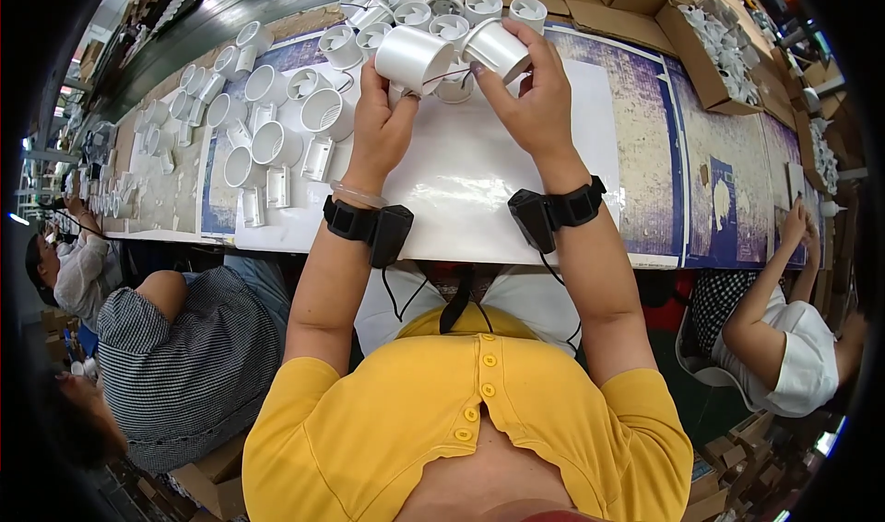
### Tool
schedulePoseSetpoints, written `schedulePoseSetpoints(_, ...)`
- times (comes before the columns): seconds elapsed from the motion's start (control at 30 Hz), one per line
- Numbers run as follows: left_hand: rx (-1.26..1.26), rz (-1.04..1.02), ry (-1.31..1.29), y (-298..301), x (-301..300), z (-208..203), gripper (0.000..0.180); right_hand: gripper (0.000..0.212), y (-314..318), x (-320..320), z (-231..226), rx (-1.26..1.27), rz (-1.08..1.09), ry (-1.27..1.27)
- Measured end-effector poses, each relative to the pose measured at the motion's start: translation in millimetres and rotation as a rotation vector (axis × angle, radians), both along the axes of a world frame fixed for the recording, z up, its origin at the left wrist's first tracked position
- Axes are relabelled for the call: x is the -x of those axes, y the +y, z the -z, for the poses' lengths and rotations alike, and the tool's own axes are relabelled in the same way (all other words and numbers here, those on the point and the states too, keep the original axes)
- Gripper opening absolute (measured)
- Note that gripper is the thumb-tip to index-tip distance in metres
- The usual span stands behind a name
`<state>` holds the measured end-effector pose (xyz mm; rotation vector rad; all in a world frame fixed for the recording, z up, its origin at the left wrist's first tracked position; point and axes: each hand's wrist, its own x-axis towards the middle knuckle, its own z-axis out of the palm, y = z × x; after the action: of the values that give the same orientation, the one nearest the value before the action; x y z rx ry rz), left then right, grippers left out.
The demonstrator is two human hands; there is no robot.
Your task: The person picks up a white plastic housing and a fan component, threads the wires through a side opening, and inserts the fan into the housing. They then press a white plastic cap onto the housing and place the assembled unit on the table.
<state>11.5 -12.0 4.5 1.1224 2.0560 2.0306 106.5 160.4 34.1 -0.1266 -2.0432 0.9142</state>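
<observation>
My left hand [381,128] is closed around a smooth white plastic cylinder [413,59], tilted over the table. Beside it, my right hand [535,107] grips a second white plastic cup-shaped housing [499,52], with thumb and fingers on its side. The two parts are held close together; I cannot tell whether they touch. A thin dark red wire [437,79] runs between them near the right thumb. Just beyond the hands stand several white round housings with fan blades inside [450,28], some trailing wires. What lies inside the held cylinder is hidden.
Left of my hands lie several open white cups [277,142] and small white rectangular covers [318,159]. White sheeting [452,190] covers the table in front. A cardboard box of white parts [710,61] stands at the far right. Other people sit on both sides.
</observation>
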Motion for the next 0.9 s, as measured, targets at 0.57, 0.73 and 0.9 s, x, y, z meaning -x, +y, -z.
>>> schedulePoseSetpoints(0.57,-0.140,0.304,-0.398,2.9,-12.2,-10.3,0.039,0.052,14.2,-9.0,-3.5,0.501,-0.285,-0.575)
schedulePoseSetpoints(0.73,0.088,0.359,-0.393,0.0,-10.7,-8.6,0.040,0.048,19.1,-16.7,-12.9,0.065,-0.107,-0.840)
schedulePoseSetpoints(0.9,0.151,0.309,-0.327,-0.7,-9.4,-7.3,0.040,0.041,22.8,-18.9,-11.8,-0.063,-0.160,-0.604)
